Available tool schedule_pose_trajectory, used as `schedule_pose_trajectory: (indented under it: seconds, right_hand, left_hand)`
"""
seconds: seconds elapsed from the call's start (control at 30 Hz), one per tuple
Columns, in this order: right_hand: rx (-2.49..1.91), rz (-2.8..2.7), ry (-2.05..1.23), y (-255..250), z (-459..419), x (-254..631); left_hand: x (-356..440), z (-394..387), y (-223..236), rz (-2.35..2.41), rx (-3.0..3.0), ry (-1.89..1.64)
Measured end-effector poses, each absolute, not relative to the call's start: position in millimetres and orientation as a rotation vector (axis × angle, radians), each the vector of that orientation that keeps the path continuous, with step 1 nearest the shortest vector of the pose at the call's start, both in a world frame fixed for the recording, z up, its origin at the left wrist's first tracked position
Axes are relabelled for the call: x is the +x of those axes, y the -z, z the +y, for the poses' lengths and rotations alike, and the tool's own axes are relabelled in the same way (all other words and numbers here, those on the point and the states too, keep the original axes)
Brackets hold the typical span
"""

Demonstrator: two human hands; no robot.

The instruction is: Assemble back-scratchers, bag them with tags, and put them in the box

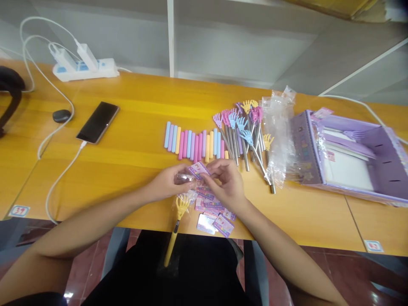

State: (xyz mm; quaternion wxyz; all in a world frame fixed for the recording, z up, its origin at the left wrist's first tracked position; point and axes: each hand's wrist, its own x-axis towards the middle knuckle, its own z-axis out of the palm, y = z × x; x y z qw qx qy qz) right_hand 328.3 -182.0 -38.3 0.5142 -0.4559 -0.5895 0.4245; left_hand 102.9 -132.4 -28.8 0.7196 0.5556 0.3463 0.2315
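Observation:
My left hand (167,183) is closed on the top of a clear plastic bag (188,194). Inside that bag hangs a yellow hand-shaped back scratcher (172,244), its handle reaching past the table edge over my lap. Between the fingers of my right hand (230,183) is a small purple printed card (198,170), held at the bag's mouth and close to the left fingertips. More printed cards (223,225) lie in a loose pile under and beside my right hand, near the table's front edge. Whether the card touches the bag, I cannot tell.
Beyond my hands lie a row of coloured handle sleeves (194,144), several metal-stemmed back scratchers (237,136) and a stack of clear bags (279,136). A purple box (350,189) stands right. Leftward are a phone (98,122) on its cable and a power strip (86,70).

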Motion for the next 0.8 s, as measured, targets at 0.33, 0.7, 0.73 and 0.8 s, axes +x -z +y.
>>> schedule_pose_trajectory:
  seconds: [0.33,0.7,0.73,0.8]
  right_hand:
    - [-1.162,-1.439,-0.788,44,-181,327]
    - [-1.201,-1.438,-1.084,30,-171,340]
    - [-1.209,-1.457,-1.111,29,-171,342]
    - [-1.227,-1.514,-1.137,29,-171,345]
  left_hand:
    - [109,-136,27,0.804,1.416,-0.519]
    - [106,-137,33,0.806,1.235,-0.477]
    - [106,-137,34,0.802,1.236,-0.474]
    - [105,-135,35,0.799,1.286,-0.48]
